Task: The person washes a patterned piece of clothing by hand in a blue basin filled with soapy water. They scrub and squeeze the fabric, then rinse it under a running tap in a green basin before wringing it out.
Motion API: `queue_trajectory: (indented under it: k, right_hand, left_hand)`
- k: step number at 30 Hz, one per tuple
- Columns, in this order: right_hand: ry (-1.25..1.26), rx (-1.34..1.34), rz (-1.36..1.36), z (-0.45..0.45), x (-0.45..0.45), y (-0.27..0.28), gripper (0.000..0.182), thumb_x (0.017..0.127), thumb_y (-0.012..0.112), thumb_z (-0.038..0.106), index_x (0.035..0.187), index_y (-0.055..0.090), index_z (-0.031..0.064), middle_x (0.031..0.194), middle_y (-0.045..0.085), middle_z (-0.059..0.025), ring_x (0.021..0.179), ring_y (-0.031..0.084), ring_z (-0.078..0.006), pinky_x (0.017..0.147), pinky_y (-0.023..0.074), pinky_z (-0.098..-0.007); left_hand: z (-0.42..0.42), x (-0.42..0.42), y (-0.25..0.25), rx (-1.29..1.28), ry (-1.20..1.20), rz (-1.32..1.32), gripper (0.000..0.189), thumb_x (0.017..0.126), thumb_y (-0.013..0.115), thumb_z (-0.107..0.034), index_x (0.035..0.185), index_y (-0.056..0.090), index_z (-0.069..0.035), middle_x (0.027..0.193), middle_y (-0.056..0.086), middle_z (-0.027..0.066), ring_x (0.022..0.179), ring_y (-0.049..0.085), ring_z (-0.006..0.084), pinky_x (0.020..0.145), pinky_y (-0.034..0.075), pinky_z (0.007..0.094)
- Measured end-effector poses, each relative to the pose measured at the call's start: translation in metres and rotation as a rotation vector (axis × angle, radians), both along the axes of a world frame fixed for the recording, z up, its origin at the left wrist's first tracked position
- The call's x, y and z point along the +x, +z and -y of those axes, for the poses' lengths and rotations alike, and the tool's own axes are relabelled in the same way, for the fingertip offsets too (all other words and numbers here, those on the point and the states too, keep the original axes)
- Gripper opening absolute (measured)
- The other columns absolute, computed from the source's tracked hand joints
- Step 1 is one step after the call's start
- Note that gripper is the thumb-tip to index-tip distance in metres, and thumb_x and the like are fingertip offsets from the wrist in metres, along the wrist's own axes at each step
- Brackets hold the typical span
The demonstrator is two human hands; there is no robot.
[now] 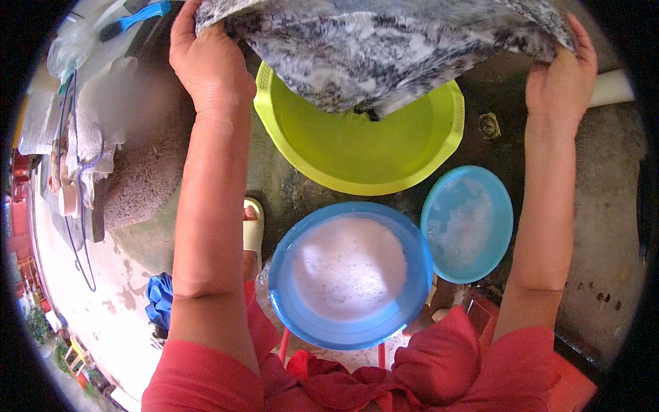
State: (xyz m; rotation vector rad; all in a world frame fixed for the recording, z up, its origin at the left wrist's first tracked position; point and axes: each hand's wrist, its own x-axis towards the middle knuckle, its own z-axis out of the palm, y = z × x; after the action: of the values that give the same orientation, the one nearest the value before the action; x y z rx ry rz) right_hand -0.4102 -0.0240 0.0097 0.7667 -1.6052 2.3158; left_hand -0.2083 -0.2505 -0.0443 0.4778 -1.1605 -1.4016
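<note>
A grey, black and white patterned cloth (360, 56) is stretched between my two raised hands, its upper part cut off by the picture's top edge. My left hand (211, 62) grips its left end. At the other end my right hand (562, 82) pinches a corner. The cloth's middle sags over the yellow-green plastic basin (355, 186) and hides its far rim. Closer to me stands a blue basin (288, 309) of foamy water. To its right, a smaller turquoise basin (507, 232) holds water with patches of suds.
Clothes hangers (77, 180) hang at the left, by a stone ledge (149, 190) with cloths and plastic bags. A blue-handled brush (141, 15) lies up there. A floor drain (489, 126) and a white pipe (611, 88) are at the right. Blue fabric (159, 301) lies low left.
</note>
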Motion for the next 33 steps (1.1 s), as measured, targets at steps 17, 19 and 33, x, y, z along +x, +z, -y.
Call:
queue_trajectory:
  k: [17,19,33]
  right_hand:
    - [0.357,1.659,-0.184,0.018,0.050,-0.250,0.060,0.075,0.046,-0.002,0.131,0.033,0.0170,0.130,0.030,-0.0196,0.115,0.038,-0.0399,0.098,0.0319,-0.0418]
    - [0.381,1.848,-0.197,0.028,0.059,-0.258,0.064,0.076,0.048,0.001,0.134,0.028,0.0192,0.134,0.026,-0.0202,0.119,0.033,-0.0415,0.099,0.0309,-0.0433]
    - [0.902,2.115,-0.109,0.040,0.063,-0.250,0.041,0.081,0.045,0.005,0.121,0.050,0.0133,0.130,0.043,-0.0077,0.108,0.051,-0.0261,0.082,0.0463,-0.0392]
  left_hand:
    - [-0.027,-0.027,-0.197,-0.681,-0.534,1.356,0.026,0.073,0.055,-0.013,0.099,0.062,-0.009,0.101,0.057,0.0195,0.092,0.056,0.0366,0.083,0.045,0.0388]
    - [-0.044,-0.034,-0.221,-0.767,-0.533,1.581,0.028,0.075,0.057,-0.020,0.100,0.061,-0.010,0.103,0.057,0.0187,0.091,0.057,0.0366,0.082,0.046,0.0395]
    - [-0.063,-0.040,-0.208,-0.651,-0.880,1.859,0.026,0.081,0.046,-0.018,0.095,0.064,-0.005,0.097,0.062,0.0174,0.088,0.062,0.0291,0.070,0.049,0.0437]
